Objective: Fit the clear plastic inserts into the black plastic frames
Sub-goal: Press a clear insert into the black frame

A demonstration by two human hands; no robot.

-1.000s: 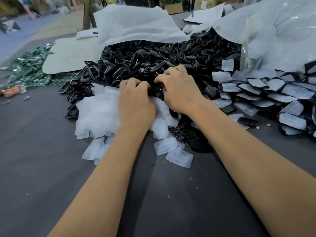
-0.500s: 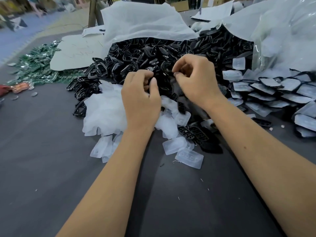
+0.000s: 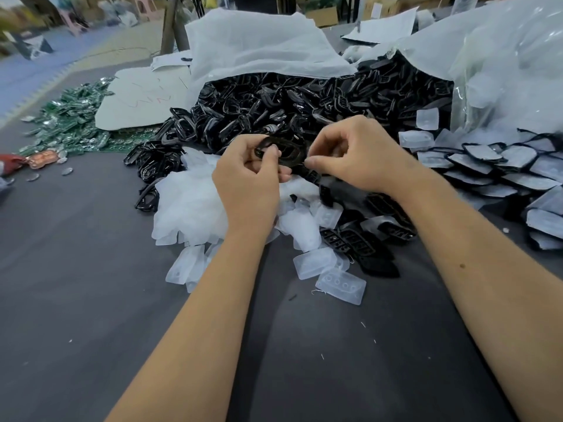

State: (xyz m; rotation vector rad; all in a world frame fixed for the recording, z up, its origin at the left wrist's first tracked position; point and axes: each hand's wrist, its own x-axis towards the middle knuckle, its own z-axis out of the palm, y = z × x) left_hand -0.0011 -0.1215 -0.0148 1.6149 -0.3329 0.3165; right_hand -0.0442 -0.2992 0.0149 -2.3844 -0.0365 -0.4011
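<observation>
- L hand (image 3: 248, 181) holds a black frame (image 3: 281, 150) up over the piles; its grip is curled tight, thumb and fingers pinching the frame's left end.
- R hand (image 3: 361, 155) has its grip curled too, thumb and 1st finger pinching the frame's right end.
- The frame is a shiny black loop, held between both hands, off the surface (image 3: 91, 300).
- Can't tell if a clear insert is in it yet.
- Just below the hands sits a heap of clear inserts (image 3: 189, 205), w/ more loose ones (image 3: 340, 286) lying nearer the person.
- Behind the hands is a big pile of black frames (image 3: 274, 108), spilling out from under a white bag (image 3: 259, 47).
- Far right: rows of done pieces (image 3: 502, 166), black rims w/ clear middles, overlapping each other.
- A few flat black grid parts (image 3: 353, 242) lie just right of the clear heap.
- Far left: green circuit boards (image 3: 70, 123) in a spread, well apart from the hands.
</observation>
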